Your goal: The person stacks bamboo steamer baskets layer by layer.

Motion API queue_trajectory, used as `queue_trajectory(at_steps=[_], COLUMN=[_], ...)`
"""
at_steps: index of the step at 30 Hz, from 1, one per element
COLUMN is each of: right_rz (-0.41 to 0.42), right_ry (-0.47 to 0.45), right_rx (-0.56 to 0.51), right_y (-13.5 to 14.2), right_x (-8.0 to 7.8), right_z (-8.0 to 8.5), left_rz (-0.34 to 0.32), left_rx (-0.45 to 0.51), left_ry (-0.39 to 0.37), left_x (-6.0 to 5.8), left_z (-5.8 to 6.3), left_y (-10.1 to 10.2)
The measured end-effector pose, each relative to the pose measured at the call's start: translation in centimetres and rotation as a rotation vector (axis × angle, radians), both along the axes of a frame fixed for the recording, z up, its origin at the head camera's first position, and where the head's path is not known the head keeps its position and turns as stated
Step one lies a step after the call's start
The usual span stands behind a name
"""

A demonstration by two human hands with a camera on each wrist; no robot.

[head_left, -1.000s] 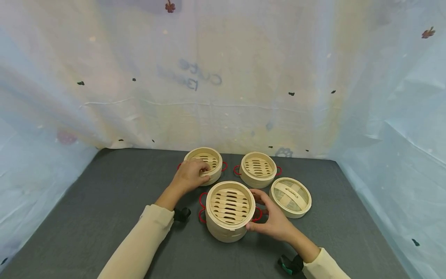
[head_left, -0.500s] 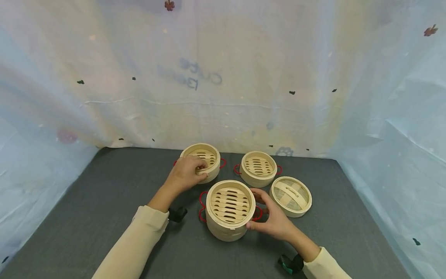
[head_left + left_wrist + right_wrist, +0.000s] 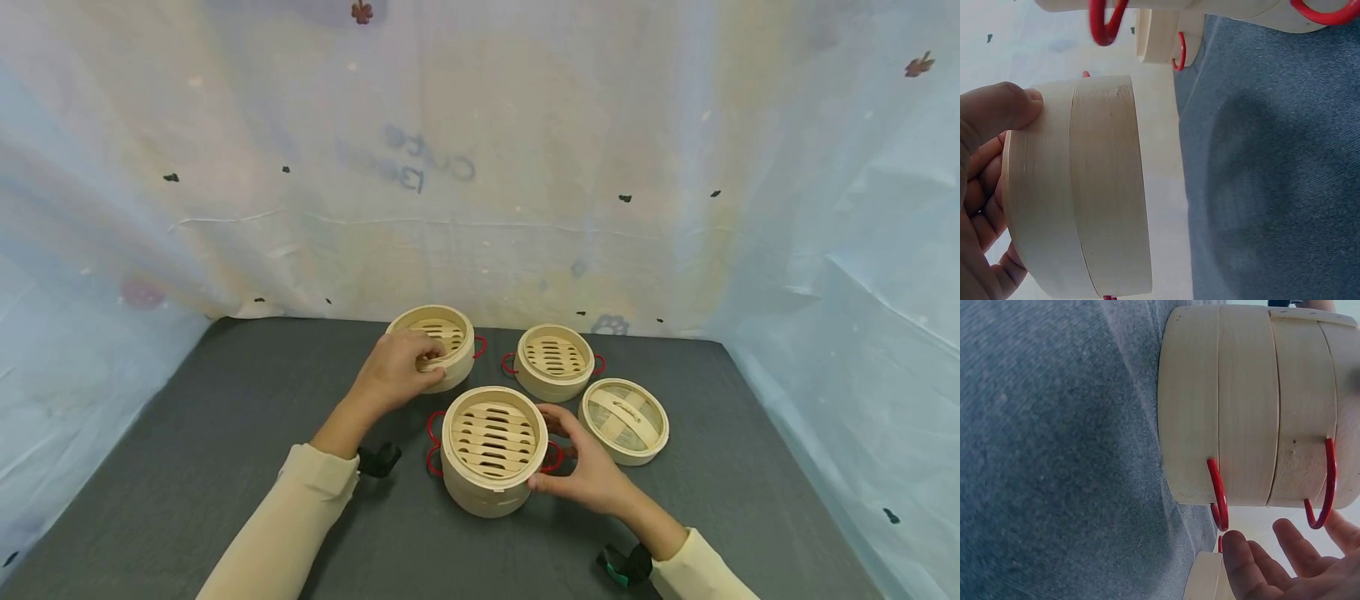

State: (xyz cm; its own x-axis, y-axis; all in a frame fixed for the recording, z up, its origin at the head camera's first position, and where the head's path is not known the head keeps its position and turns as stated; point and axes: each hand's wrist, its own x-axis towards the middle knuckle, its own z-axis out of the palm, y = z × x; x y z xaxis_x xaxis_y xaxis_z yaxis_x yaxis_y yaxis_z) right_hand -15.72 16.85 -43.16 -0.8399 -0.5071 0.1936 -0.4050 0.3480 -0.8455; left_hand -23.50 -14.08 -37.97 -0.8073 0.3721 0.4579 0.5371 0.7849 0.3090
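My left hand [image 3: 396,364] grips the near side of a small round bamboo steamer basket [image 3: 453,375] with a slatted base, thumb outside and fingers over the rim. The left wrist view shows that basket [image 3: 1110,187] tipped on its side to the camera, with a shadow on the cloth beside it. In front stands a stack of two bamboo steamer baskets [image 3: 491,496] with red handles. My right hand [image 3: 591,477] holds the right side of this stack, thumb at the front and index finger at the rim. In the right wrist view, other fingers spread beside the red handles [image 3: 1221,512].
Another slatted steamer basket [image 3: 553,387] with red handles stands at the back, right of the lifted one. A round bamboo lid [image 3: 626,457] with a strap handle lies to the right of the stack. Dark grey cloth [image 3: 247,433] covers the table, and a pale curtain [image 3: 480,267] hangs behind.
My left hand has moved slightly left and back with its basket, which now sits higher in the head view. My right hand and the stack have stayed in place.
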Motion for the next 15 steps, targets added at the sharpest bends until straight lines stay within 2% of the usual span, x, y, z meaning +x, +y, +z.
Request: queue_trajectory(at_steps=[6,15], right_rz=[-0.005,-0.003], right_ry=[0.000,0.008], right_rx=[0.000,-0.002], right_y=[0.0,0.0], right_x=[0.0,0.0], right_z=[0.0,0.0], left_rz=[-0.006,-0.044], left_rx=[0.018,0.037], left_ry=[0.006,0.034], left_x=[0.3,1.4], left_z=[0.6,2.7], left_y=[-0.1,0.2])
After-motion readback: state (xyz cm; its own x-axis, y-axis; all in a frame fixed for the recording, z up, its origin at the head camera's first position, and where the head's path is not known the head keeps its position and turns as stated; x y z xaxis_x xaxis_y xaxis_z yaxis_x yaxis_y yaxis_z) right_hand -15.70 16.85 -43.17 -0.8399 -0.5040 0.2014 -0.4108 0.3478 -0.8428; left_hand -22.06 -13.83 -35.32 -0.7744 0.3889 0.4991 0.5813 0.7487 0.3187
